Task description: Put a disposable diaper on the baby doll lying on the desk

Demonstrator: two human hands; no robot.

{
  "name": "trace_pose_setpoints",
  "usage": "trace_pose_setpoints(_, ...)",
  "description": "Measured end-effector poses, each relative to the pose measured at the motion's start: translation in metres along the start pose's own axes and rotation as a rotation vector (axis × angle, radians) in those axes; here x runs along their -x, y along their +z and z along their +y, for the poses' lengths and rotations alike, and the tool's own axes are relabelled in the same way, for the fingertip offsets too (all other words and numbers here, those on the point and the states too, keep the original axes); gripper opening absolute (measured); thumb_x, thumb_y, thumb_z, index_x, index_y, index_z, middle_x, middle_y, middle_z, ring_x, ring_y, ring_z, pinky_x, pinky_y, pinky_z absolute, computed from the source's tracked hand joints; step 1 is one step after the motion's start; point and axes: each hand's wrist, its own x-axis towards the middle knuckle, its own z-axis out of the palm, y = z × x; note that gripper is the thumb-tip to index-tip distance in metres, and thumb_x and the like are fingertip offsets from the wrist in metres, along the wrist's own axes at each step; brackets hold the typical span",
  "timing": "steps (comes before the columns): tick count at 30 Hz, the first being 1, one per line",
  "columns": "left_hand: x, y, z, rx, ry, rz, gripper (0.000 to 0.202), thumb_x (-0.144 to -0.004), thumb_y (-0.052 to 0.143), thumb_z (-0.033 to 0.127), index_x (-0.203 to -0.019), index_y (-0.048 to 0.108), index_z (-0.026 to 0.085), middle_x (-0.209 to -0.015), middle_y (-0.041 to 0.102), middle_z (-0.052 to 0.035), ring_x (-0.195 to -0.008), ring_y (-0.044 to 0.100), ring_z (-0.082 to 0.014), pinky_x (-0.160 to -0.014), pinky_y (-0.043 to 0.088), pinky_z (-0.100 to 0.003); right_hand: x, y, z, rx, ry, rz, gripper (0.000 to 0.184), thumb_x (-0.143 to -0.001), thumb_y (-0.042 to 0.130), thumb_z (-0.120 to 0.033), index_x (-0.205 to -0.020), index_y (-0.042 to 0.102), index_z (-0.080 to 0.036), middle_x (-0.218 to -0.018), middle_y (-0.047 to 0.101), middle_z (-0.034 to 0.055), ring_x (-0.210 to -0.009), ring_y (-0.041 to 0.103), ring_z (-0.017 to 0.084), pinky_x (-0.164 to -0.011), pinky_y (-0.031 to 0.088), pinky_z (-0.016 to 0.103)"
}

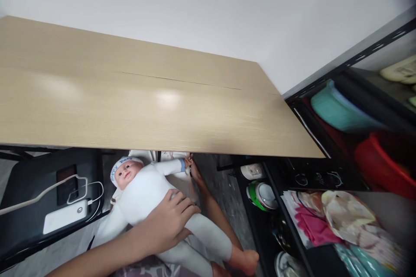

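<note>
A baby doll [144,197] in a white suit with pale blue cuffs and a lettered cap lies face up across my lap, its head to the left. My left hand [173,216] rests over its hip, fingers bent round the body and thumb on the lower side. Beyond the doll's outstretched arm, my right hand [194,169] reaches to the table's near edge, beside the doll's small hand. Most of the right fingers are hidden there. White items [173,155] show just under the table edge, partly covered, and I cannot make out what they are.
A light wooden table [146,108] spans the view before a white wall. On the left, a black seat [26,194] holds a white power bank [65,216] with a cable. Black shelves on the right carry a teal basin [341,108], a red basin [383,164] and folded cloths [351,216].
</note>
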Motion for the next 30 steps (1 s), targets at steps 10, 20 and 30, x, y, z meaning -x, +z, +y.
trace_pose_setpoints(10, 0.004, -0.003, 0.001, 0.02, 0.013, 0.021, 0.056, -0.101, 0.083, 0.036, -0.15, 0.058, 0.026, -0.141, 0.072, -0.0059, -0.127, 0.061, -0.031, -0.114, 0.042, -0.05, 0.058, -0.073, -0.014, 0.132, -0.09, 0.157, 0.038, -0.108, 0.064, -0.05, -0.131, 0.074, -0.022, -0.137, 0.078, 0.014, -0.128, 0.072, 0.033, -0.119, 0.055, 0.056)
trace_pose_setpoints(20, 0.008, -0.012, 0.002, 0.097, 0.041, 0.073, 0.05, -0.097, 0.087, 0.037, -0.142, 0.067, 0.026, -0.132, 0.076, -0.0061, -0.126, 0.065, -0.0307, -0.116, 0.046, -0.05, 0.057, -0.02, -0.134, 0.674, -0.579, -0.507, 0.053, -0.102, 0.073, -0.027, -0.154, 0.065, -0.02, -0.153, 0.072, 0.0142, -0.144, 0.063, 0.032, -0.131, 0.042, 0.052)
trace_pose_setpoints(30, 0.13, 0.038, -0.043, 0.026, -0.388, 0.948, 0.028, -0.106, 0.064, 0.026, -0.133, 0.06, 0.034, -0.13, 0.066, -0.0096, -0.125, 0.07, -0.0315, -0.107, 0.062, -0.053, 0.066, 0.02, -0.176, 0.831, -0.66, -0.553, 0.02, -0.107, 0.071, -0.029, -0.125, 0.07, -0.02, -0.122, 0.075, 0.0105, -0.116, 0.068, 0.031, -0.099, 0.055, 0.042)
